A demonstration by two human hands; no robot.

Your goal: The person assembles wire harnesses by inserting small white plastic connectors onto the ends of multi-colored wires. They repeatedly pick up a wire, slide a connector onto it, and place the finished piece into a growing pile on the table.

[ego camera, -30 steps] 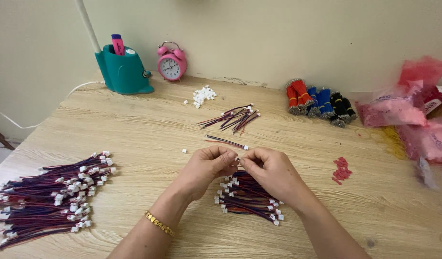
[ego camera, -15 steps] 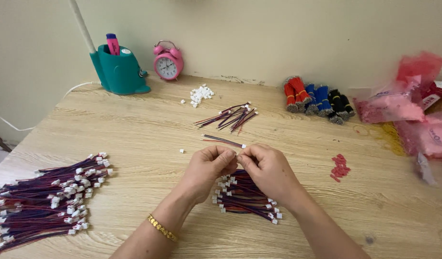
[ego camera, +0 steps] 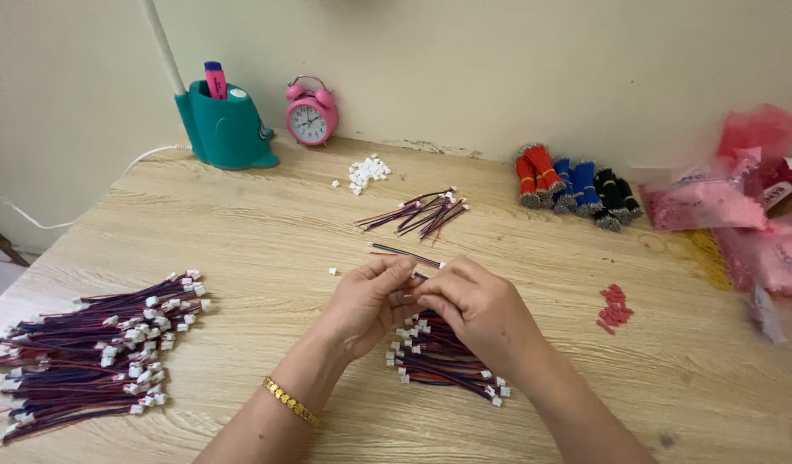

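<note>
My left hand (ego camera: 366,305) and my right hand (ego camera: 475,305) meet fingertip to fingertip over the wooden table (ego camera: 241,232), pinching one short wire lead with a white plug between them; the lead is mostly hidden by the fingers. Right below the hands lies a small bundle of red-and-blue wire leads with white plugs (ego camera: 443,361). Just beyond the fingertips lies a single loose lead (ego camera: 405,253), and a single white plug (ego camera: 332,271) sits to the left of my left hand.
A large pile of finished leads (ego camera: 95,352) lies at the left. Farther back are a fan of bare leads (ego camera: 417,212), a heap of white plugs (ego camera: 366,172), a teal pen holder (ego camera: 227,129), a pink alarm clock (ego camera: 310,113), red, blue and black wire bundles (ego camera: 576,185), pink bags (ego camera: 740,215) and small red pieces (ego camera: 613,308).
Both hands have stayed together over the small bundle, with only slight finger movement; the view has shifted a little.
</note>
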